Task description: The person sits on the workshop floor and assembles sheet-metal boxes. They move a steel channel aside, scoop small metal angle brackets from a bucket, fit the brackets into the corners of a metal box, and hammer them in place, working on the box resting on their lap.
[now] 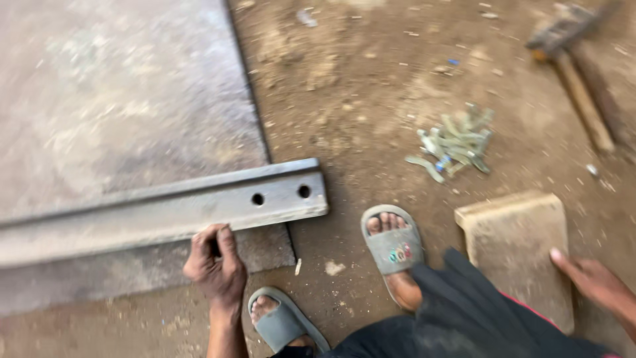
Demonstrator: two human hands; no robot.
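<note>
Steel bar (pixel 199 209) under curled left hand (pixel 215 265)

dirt floor (pixel 371 86), littered with small debris. flat grey metal sheet (pixel 119 99) lying at 10 o'clock. pile of small bent metal pieces (pixel 456 142) at 2 o'clock, well apart from the sheet. hammer (pixel 573 63) with wooden handle at 1 o'clock, blurred. two grey slide sandals (pixel 395 246), one at 6 o'clock, one just right of centre.
</note>
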